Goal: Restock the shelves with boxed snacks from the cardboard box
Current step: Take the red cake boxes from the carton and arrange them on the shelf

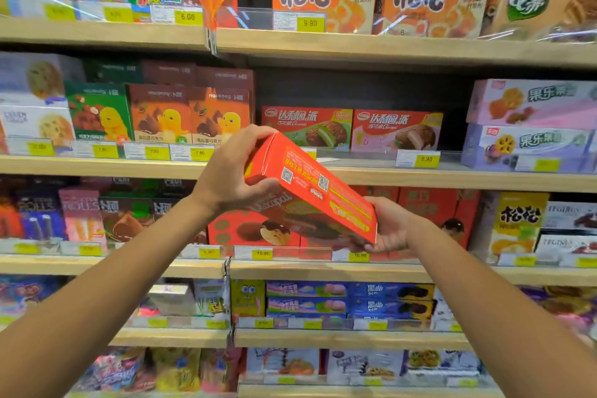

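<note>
Left hand [223,171] curls round the upper end of a red snack box [310,191], fingers over its top edge and thumb beneath; right hand [391,226] cups the lower end from below. Glossy printed cardboard, a long rectangular block, it hangs before pale wood-edged shelves [97,168], long axis slanting from upper left to lower right, QR-coded side upward.

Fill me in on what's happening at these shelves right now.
A person stands at stocked store shelves holding a red snack box in both hands. The left hand grips its upper end and the right hand holds its lower end, so the box sits tilted in the air in front of the shelves, not yet placed. Similar red boxes stand on the shelf right behind it. The cardboard box is not in view.
</note>
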A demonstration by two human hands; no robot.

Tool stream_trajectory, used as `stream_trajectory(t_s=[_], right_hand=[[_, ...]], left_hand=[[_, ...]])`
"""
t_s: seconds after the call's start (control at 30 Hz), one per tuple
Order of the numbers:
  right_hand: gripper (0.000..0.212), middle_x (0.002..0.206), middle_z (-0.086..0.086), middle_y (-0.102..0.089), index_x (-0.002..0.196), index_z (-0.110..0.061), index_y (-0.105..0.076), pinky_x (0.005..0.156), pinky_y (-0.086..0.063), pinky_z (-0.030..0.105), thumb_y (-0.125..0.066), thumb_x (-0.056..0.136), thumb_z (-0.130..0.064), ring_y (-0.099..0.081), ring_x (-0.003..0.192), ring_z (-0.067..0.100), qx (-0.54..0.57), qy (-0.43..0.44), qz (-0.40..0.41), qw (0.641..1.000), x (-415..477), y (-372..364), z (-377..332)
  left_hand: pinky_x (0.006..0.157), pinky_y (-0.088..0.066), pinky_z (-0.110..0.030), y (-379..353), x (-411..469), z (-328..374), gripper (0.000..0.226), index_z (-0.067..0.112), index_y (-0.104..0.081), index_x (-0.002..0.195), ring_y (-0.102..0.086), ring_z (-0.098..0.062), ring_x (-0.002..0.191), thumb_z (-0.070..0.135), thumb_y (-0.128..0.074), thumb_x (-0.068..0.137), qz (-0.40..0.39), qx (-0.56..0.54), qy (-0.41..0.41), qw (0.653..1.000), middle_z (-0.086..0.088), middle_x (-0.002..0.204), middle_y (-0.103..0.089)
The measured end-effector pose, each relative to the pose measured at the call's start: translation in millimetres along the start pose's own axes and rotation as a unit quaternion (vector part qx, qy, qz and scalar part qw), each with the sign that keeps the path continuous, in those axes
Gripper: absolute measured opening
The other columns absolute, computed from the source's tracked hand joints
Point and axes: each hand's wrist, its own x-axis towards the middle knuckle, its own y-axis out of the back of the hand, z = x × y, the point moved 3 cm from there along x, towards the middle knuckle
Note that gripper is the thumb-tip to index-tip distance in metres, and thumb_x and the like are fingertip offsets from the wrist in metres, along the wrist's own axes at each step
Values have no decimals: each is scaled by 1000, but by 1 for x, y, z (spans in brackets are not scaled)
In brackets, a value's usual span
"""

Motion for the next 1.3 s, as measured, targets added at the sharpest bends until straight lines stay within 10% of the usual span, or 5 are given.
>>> stream_trajectory(t_s=[0.23,0.53,0.87,1.1,1.3], right_hand=[[30,84,14,-67,97,-10,-60,50,-55,31,-51,81,-34,-67,64,28,53,73,76,993,17,-7,4],[17,84,6,-70,105,-14,-59,72,-55,35,-54,89,-19,-64,81,19,53,152,113,980,21,-11,20],[49,97,7,-71,118,-14,-56,91,-49,46,-68,73,-30,-65,85,22,-53,172,89,980,32,-25,19],[50,95,7,-72,125,-15,-54,63,-57,30,-71,78,-11,-70,74,21,-125,269,132,946,24,-47,-20],[62,112,6,-66,131,-25,-49,78,-56,33,-75,76,-15,-67,93,23,-292,311,119,896,5,-92,-67]], left_hand=[[111,-30,-43,-23,-36,-53,65,36,-47,122,-41,-8,125,78,-22,79,19,-163,287,944,16,127,-47],[73,-58,-41,-47,-102,-71,49,12,-62,112,-71,-24,73,54,-51,88,-23,-459,611,644,-14,87,-73],[78,-49,-32,-27,-114,-89,42,14,-58,104,-63,-23,82,47,-57,78,-104,-416,580,693,-9,93,-69],[108,-33,-39,-8,-62,-71,63,19,-32,142,-37,-14,131,40,-60,89,-48,-69,354,932,1,145,-38],[94,-48,-30,-32,-6,-32,60,19,-43,134,-57,-12,109,47,-61,84,-248,-113,330,904,7,121,-57]])
